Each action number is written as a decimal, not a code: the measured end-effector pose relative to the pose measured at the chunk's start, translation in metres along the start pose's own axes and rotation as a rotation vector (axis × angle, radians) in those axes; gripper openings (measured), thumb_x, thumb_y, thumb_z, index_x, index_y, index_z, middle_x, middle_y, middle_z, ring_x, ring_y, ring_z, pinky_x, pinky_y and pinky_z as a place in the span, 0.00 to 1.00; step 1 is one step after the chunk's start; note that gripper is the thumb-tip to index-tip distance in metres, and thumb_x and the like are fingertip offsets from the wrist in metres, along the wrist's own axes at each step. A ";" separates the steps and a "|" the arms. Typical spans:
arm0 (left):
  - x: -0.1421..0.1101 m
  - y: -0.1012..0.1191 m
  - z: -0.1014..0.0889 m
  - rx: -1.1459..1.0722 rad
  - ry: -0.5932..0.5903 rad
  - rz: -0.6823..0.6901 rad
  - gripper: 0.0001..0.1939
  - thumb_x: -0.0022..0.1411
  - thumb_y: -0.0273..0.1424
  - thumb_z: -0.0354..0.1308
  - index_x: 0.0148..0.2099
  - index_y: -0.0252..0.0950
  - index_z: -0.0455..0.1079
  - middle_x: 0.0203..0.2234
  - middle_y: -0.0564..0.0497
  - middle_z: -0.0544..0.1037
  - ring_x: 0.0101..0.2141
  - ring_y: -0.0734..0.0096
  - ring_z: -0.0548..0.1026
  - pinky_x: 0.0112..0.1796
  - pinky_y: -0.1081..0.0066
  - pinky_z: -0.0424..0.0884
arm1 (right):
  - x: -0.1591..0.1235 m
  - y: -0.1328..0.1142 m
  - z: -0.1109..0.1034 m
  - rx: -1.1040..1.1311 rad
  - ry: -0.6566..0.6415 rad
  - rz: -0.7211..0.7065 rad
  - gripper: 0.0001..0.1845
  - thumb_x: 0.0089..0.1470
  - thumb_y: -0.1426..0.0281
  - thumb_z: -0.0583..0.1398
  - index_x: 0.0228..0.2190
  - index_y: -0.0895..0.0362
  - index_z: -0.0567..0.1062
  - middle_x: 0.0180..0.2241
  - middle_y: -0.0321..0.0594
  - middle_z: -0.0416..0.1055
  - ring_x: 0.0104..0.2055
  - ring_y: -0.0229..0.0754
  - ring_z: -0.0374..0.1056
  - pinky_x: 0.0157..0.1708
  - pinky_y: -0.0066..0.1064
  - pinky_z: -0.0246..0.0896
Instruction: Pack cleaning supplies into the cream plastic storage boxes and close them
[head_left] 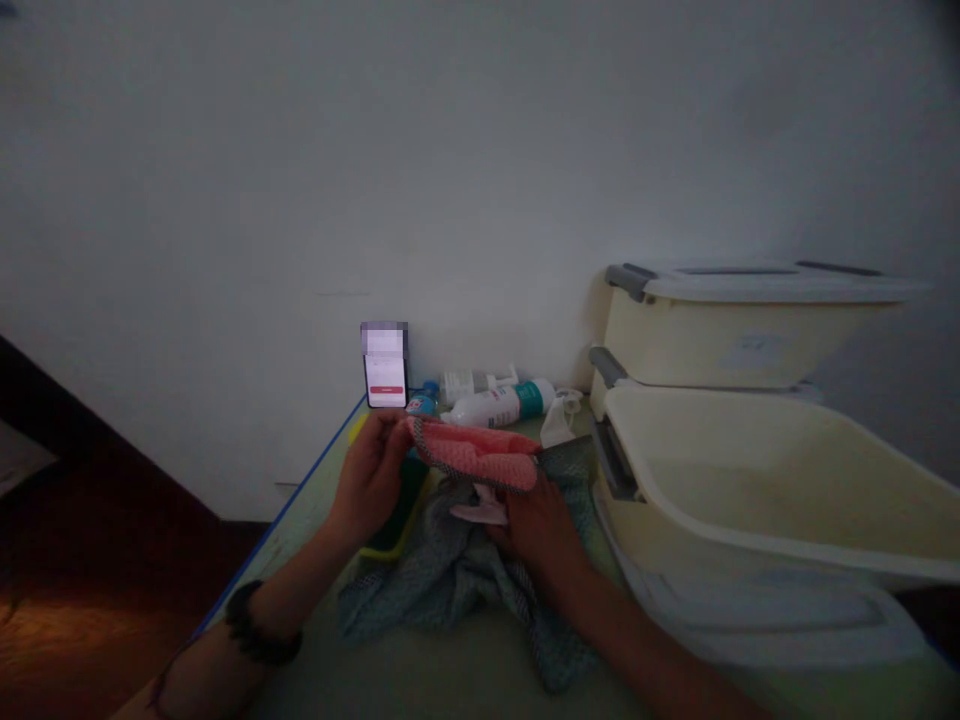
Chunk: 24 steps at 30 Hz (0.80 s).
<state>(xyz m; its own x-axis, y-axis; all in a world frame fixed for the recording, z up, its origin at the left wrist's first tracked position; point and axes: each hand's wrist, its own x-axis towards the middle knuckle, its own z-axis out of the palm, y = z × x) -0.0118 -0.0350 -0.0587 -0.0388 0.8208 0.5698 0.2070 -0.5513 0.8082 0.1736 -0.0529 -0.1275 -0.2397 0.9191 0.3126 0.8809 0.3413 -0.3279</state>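
My left hand (371, 480) pinches the left corner of a pink cloth (476, 452) with a dark patterned edge. The cloth is held up, stretched sideways between my hands. At its right end, my right hand (538, 525) is closed on the cloth, with its fingertips partly hidden. A pale pink piece (482, 508) shows below the cloth beside my right thumb; what it belongs to I cannot make out. Under both hands a grey-green cloth (457, 580) lies crumpled on the table (330, 640). A green and yellow sponge (401, 510) is beside my left hand.
A lit phone (386, 365) leans against the wall. Behind the pink cloth lie a white and teal bottle (495, 405), a white pump bottle (469, 383) and a small blue bottle (424, 398). On the right stand an open cream bin (675, 520) and a lidded bin (705, 335).
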 end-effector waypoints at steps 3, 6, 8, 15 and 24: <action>0.007 0.016 -0.007 -0.281 0.252 -0.008 0.07 0.62 0.37 0.53 0.35 0.39 0.63 0.26 0.56 0.78 0.26 0.71 0.76 0.27 0.71 0.71 | -0.002 0.002 0.001 0.003 0.044 0.058 0.24 0.46 0.70 0.60 0.45 0.68 0.70 0.53 0.63 0.61 0.53 0.58 0.62 0.48 0.45 0.60; 0.013 0.029 -0.013 -0.430 0.406 -0.049 0.09 0.53 0.32 0.62 0.33 0.39 0.64 0.27 0.58 0.78 0.27 0.70 0.78 0.30 0.68 0.73 | -0.008 0.001 -0.005 0.025 0.074 0.051 0.22 0.48 0.73 0.57 0.46 0.68 0.69 0.55 0.62 0.57 0.56 0.57 0.59 0.52 0.45 0.58; 0.010 0.029 -0.010 -0.456 0.412 -0.111 0.15 0.47 0.35 0.66 0.32 0.38 0.63 0.25 0.56 0.78 0.23 0.69 0.77 0.25 0.69 0.73 | -0.013 -0.002 -0.012 0.070 0.132 0.003 0.26 0.50 0.72 0.55 0.52 0.68 0.64 0.58 0.61 0.52 0.60 0.57 0.52 0.55 0.47 0.54; -0.026 0.009 0.020 -0.121 0.013 -0.144 0.10 0.60 0.39 0.55 0.34 0.38 0.63 0.26 0.53 0.72 0.27 0.72 0.70 0.30 0.71 0.68 | -0.029 -0.019 -0.029 0.352 0.153 -0.217 0.36 0.45 0.60 0.61 0.53 0.60 0.58 0.54 0.53 0.56 0.57 0.52 0.53 0.56 0.48 0.52; -0.029 0.011 0.021 -0.013 -0.042 -0.115 0.03 0.59 0.30 0.53 0.34 0.39 0.62 0.22 0.56 0.66 0.22 0.74 0.64 0.22 0.75 0.63 | -0.036 -0.019 -0.030 0.439 0.148 -0.246 0.44 0.36 0.49 0.65 0.49 0.60 0.59 0.51 0.53 0.56 0.54 0.55 0.54 0.51 0.49 0.56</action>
<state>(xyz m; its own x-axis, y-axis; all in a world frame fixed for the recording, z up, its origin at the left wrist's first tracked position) 0.0123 -0.0623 -0.0694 -0.0204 0.8841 0.4668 0.1907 -0.4549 0.8699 0.1771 -0.0985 -0.1060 -0.3295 0.7747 0.5397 0.5444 0.6229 -0.5618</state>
